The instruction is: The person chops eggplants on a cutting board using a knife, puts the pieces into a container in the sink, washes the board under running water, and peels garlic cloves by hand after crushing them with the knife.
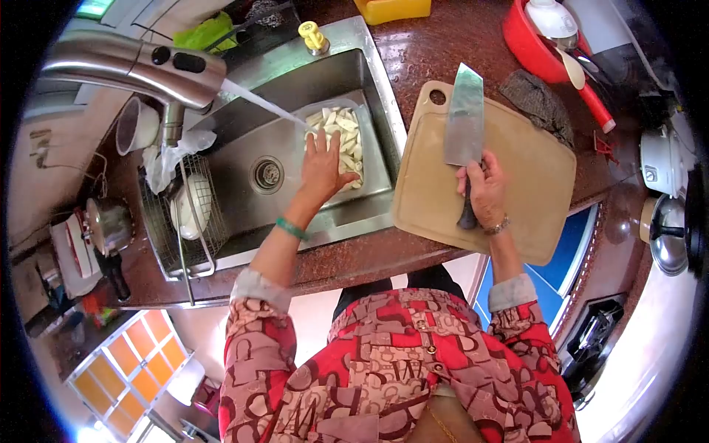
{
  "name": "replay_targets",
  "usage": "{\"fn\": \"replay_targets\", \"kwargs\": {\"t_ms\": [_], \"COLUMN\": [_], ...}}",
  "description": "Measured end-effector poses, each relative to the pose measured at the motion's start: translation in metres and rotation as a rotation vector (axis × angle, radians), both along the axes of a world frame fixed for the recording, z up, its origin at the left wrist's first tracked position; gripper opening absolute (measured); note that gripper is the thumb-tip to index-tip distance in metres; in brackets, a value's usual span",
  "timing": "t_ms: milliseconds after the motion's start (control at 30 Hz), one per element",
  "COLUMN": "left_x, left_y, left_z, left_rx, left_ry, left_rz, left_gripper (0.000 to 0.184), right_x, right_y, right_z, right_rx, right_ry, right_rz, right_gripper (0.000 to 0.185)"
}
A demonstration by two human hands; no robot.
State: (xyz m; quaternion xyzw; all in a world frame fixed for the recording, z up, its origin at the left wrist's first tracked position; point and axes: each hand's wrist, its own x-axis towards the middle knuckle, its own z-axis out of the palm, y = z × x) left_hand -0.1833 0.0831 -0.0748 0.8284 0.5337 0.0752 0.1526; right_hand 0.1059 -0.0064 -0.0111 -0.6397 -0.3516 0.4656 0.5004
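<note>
My left hand (323,164) reaches into the sink (244,159) with fingers spread over pale cut vegetable pieces (350,140). They lie in a clear container (378,173) at the sink's right side. From the faucet (185,70) a stream of water (262,101) runs down onto the pieces. My right hand (484,190) grips the black handle of a cleaver (465,122), its broad blade pointing away from me. Beneath the cleaver is a beige cutting board (532,203) on the counter; whether the blade touches it I cannot tell.
A wire dish rack (210,244) holding a white dish (190,207) sits at the sink's left. Behind the board lie a dark cloth (539,103) and a red basin (524,44) with a bowl. A yellow-capped fitting (313,35) stands on the sink's back rim.
</note>
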Motion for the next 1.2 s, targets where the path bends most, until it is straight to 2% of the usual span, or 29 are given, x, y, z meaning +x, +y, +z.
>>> {"fn": "replay_targets", "kwargs": {"t_ms": [33, 67, 200, 333, 400, 433, 500, 533, 600, 667, 700, 767, 833, 867, 967, 1033, 1100, 1167, 1200], "left_x": [0.005, 0.005, 0.013, 0.014, 0.012, 0.007, -0.008, -0.016, -0.04, -0.075, -0.084, -0.103, -0.122, -0.127, -0.153, -0.173, -0.179, -0.177, -0.169], "left_y": [0.007, 0.016, 0.031, 0.03, 0.027, 0.022, 0.013, 0.012, 0.013, 0.012, 0.014, 0.016, 0.024, 0.029, 0.053, 0.066, 0.07, 0.074, 0.075], "left_z": [-0.012, -0.026, -0.051, -0.055, -0.04, -0.037, -0.033, -0.017, 0.014, -0.001, 0.014, 0.064, 0.099, 0.119, 0.127, 0.114, 0.106, 0.106, 0.113], "left_rx": [-0.037, -0.072, -0.078, -0.056, -0.167, -0.164, 0.005, 0.012, -0.156, -0.013, 0.01, 0.069, 0.273, 0.325, 0.405, 0.411, 0.459, 0.44, 0.478], "left_ry": [0.111, 0.09, 0.205, 0.269, 0.214, 0.219, 0.205, 0.206, -0.114, -0.353, -0.352, -0.933, -0.937, -0.812, -0.808, -0.799, -0.74, -0.886, -0.874], "left_rz": [-0.01, -0.025, -0.073, -0.077, -0.041, -0.042, -0.076, -0.074, 0.137, 0.572, 0.585, 0.795, 0.794, 0.838, 0.811, 0.787, 0.763, 0.749, 0.748], "left_gripper": [0.096, 0.115, 0.122, 0.119, 0.107, 0.107, 0.078, 0.078, 0.04, 0.017, 0.017, 0.025, 0.03, 0.031, 0.031, 0.032, 0.034, 0.035, 0.035], "right_x": [-0.001, -0.002, -0.001, -0.001, -0.004, -0.004, -0.003, -0.003, -0.003, -0.001, -0.001, -0.005, -0.006, -0.003, -0.003, 0.001, -0.002, 0.0, 0.002], "right_y": [0.0, 0.001, 0.0, -0.004, -0.001, -0.002, -0.002, -0.002, -0.001, -0.004, -0.002, 0.001, 0.001, 0.001, 0.001, 0.0, 0.001, 0.001, 0.002], "right_z": [0.002, 0.004, -0.001, -0.003, 0.004, 0.005, 0.003, 0.003, 0.005, -0.006, -0.008, 0.005, 0.008, 0.004, 0.001, 0.0, 0.005, 0.004, -0.002], "right_rx": [-0.004, 0.001, 0.01, -0.008, 0.001, 0.003, -0.008, -0.001, 0.001, 0.012, 0.018, -0.007, -0.039, -0.029, -0.02, -0.03, -0.022, -0.017, -0.019], "right_ry": [-0.005, 0.006, 0.041, 0.027, 0.041, 0.046, 0.018, 0.02, 0.012, 0.042, 0.07, 0.068, 0.06, 0.054, 0.045, -0.083, -0.061, -0.037, -0.008], "right_rz": [-0.003, -0.01, -0.03, -0.046, -0.05, -0.052, -0.048, -0.046, -0.024, -0.031, -0.041, -0.031, -0.021, -0.003, -0.01, 0.02, 0.0, -0.013, -0.017], "right_gripper": [0.019, 0.02, 0.02, 0.019, 0.017, 0.017, 0.017, 0.017, 0.019, 0.02, 0.021, 0.022, 0.023, 0.023, 0.022, 0.021, 0.021, 0.02, 0.021]}}
